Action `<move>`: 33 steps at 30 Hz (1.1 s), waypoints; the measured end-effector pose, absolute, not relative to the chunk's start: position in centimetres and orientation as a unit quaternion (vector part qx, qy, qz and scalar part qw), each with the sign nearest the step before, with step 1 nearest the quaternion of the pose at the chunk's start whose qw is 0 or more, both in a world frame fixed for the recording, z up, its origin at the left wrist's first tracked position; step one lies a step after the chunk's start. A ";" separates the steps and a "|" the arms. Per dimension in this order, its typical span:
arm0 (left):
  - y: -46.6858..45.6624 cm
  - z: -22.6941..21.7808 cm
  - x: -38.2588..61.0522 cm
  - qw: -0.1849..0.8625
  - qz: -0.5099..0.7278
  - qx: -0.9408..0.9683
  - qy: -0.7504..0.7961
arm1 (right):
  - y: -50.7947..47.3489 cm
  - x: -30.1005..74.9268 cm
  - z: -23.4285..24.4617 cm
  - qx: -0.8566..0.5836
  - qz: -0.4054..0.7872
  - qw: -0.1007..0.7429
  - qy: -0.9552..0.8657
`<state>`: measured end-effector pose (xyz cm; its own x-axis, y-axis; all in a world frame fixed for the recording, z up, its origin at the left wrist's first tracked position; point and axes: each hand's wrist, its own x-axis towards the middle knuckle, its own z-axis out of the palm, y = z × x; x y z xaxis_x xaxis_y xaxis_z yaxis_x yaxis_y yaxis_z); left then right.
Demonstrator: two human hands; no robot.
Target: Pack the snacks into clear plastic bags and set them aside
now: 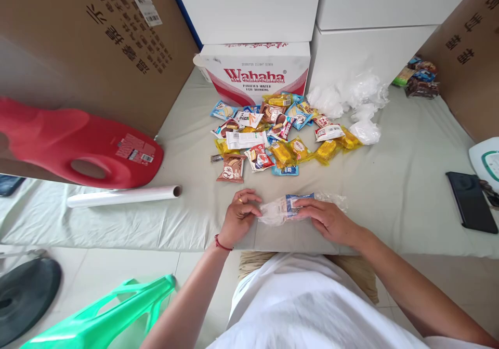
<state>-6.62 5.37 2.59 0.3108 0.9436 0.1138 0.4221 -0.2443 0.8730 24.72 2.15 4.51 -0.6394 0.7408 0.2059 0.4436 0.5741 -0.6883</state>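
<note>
A crumpled clear plastic bag (273,213) lies on the cloth near the table's front edge, with a blue-and-white snack packet (290,207) inside or under it; which one I cannot tell. At the bag's left end, my left hand (239,216) has its fingers curled, thumb and fingertips closed on the plastic. My right hand (331,222) comes from the right, its fingers bent over the packet and the bag and covering part of both. Beyond the hands is a pile of wrapped snacks: a brown packet (231,168), a red-and-white packet (259,158) and several yellow ones (283,153).
Crumpled clear bags (364,97) lie beside the pile. A Wahaha carton (257,74) stands behind it. Left are a red jug (97,146) and a white roll (125,196); right, a black phone (471,201) and more snacks (421,79). A green stool (105,318) is below.
</note>
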 end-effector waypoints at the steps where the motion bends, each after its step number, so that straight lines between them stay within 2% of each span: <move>1: 5.1 2.6 -6.9 0.380 0.336 0.713 0.484 | 2.0 24.7 4.4 -0.351 0.297 0.250 -0.852; 9: 4.5 3.6 -5.6 0.416 0.414 0.586 0.560 | 1.0 24.1 5.9 -0.374 0.240 0.117 -0.888; 12: 4.6 3.6 -4.5 0.384 0.398 0.545 0.630 | 0.9 23.9 6.3 -0.376 0.229 0.114 -0.891; 17: 3.9 3.3 -4.2 0.293 0.253 0.683 0.619 | 0.7 23.8 6.1 -0.383 0.240 0.142 -0.881; 19: 3.5 3.3 -4.5 0.287 0.235 0.700 0.610 | 0.6 23.9 6.0 -0.384 0.254 0.170 -0.871; 24: 2.8 4.3 -5.5 0.402 0.313 0.641 0.575 | -0.1 24.0 5.6 -0.389 0.282 0.261 -0.837; 29: 2.0 5.9 -4.5 0.585 0.347 0.478 0.555 | -0.4 23.6 5.1 -0.411 0.268 0.260 -0.831; 33: 2.1 6.5 -1.2 0.621 0.357 0.467 0.519 | -0.6 22.9 4.6 -0.414 0.265 0.254 -0.833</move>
<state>-1.22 2.11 6.53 0.2071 0.9276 -0.3109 0.0411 0.3092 0.9501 22.89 -0.55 4.63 -0.5275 0.8247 0.2038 0.5557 0.5164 -0.6516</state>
